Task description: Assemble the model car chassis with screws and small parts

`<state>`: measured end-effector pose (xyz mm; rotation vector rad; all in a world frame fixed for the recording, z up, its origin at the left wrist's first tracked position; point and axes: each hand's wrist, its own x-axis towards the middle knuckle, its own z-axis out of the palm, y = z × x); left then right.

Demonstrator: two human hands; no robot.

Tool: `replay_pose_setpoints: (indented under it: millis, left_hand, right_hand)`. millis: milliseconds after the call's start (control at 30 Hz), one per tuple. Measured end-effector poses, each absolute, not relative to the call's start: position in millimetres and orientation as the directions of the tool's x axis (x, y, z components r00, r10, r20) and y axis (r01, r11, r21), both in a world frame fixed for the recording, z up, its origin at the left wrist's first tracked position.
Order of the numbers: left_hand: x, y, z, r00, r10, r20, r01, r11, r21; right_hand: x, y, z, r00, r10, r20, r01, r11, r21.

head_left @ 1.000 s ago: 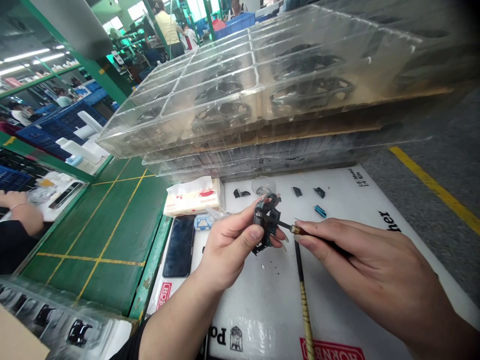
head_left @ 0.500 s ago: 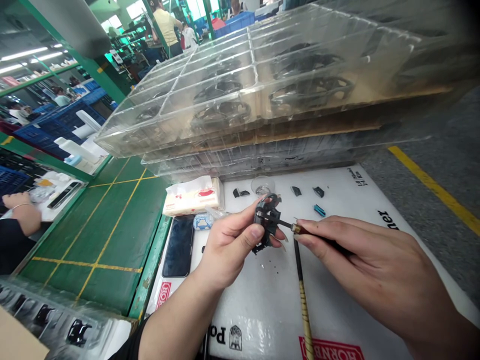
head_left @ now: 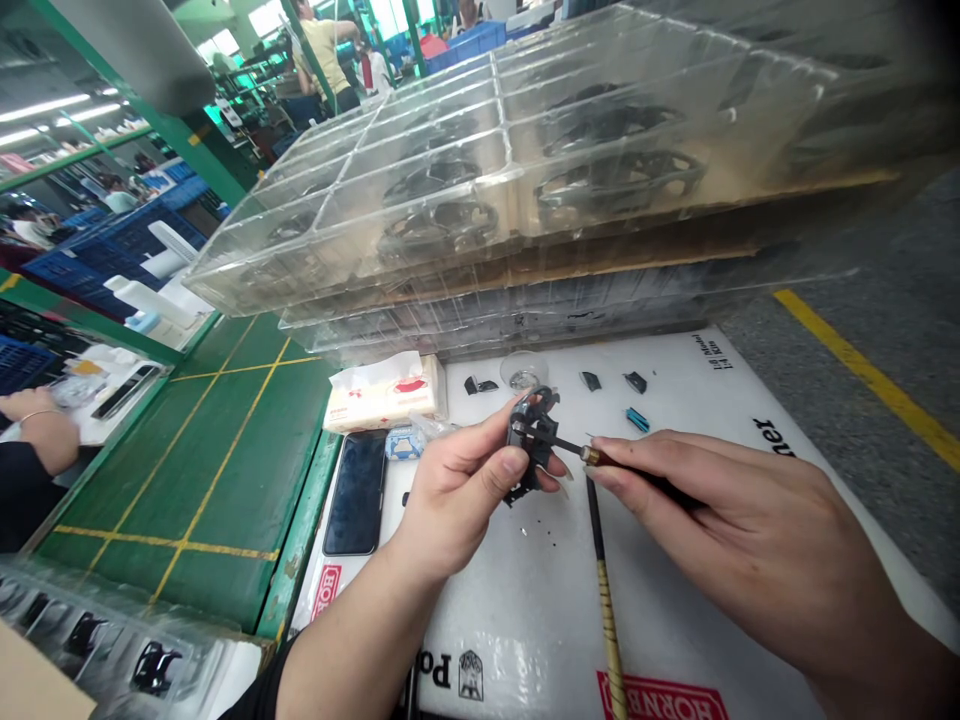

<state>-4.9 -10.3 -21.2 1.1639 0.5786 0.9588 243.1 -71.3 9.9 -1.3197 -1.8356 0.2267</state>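
Note:
My left hand grips a small black plastic part with curved openings, thumb on its near face and fingertips behind it. In my right hand is a slim hand tool with a dark flat shaft, a brass collar and a dark reddish handle. Its tip meets the upper part of the black piece; the exact contact is hidden. Under my right fingertips lies a long rod with a tan wrapped handle. Beyond my hands are a clear round dish, small black pieces and a blue piece.
A stack of clear trays with black parts rises behind the white work surface. To the left are a tissue pack, a phone and a green table. Another person's arm rests at far left.
Both hands keep nearly the same hold on the black part and the tool. The view has shifted slightly; a person in the background has raised an arm.

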Motion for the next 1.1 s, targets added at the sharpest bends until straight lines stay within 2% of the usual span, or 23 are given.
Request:
replay_pose_setpoints:
  millis: [233, 400, 533, 667, 833, 967, 1100]
  left_hand:
    - [-4.7, -10.2, -19.9, 0.498, 0.864, 0.080, -0.317, 0.096, 0.943]
    - [-3.7, -9.2, -18.9, 0.508, 0.859, 0.058, -0.306, 0.117, 0.945]
    - [-3.4, -9.5, -18.2, 0.506, 0.861, 0.056, -0.310, 0.120, 0.943]
    - [-2.9, -10.3, -17.5, 0.505, 0.863, 0.030, -0.303, 0.145, 0.942]
    - [-3.4, -9.9, -18.0, 0.502, 0.864, 0.032, -0.311, 0.146, 0.939]
    - [-4.2, -7.6, -20.4, 0.505, 0.863, 0.028, -0.301, 0.145, 0.942]
    - [-0.6, -6.5, -17.1, 0.526, 0.850, 0.039, -0.354, 0.177, 0.918]
  right_hand:
    - [242.2, -70.0, 9.9, -0.087, 0.850, 0.520, 0.686, 0.429, -0.587]
    - [242.6, -69.6, 8.0, -0.098, 0.821, 0.563, 0.720, 0.448, -0.529]
    - [241.1, -69.2, 7.6, -0.098, 0.832, 0.547, 0.701, 0.447, -0.556]
    - [238.1, -70.1, 6.9, -0.105, 0.806, 0.582, 0.722, 0.464, -0.513]
    - [238.0, -70.4, 5.7, -0.082, 0.832, 0.549, 0.698, 0.441, -0.564]
    - [238.6, -68.6, 5.8, -0.081, 0.815, 0.573, 0.710, 0.451, -0.540]
    - [238.9, -65.8, 6.4, -0.108, 0.820, 0.563, 0.719, 0.456, -0.525]
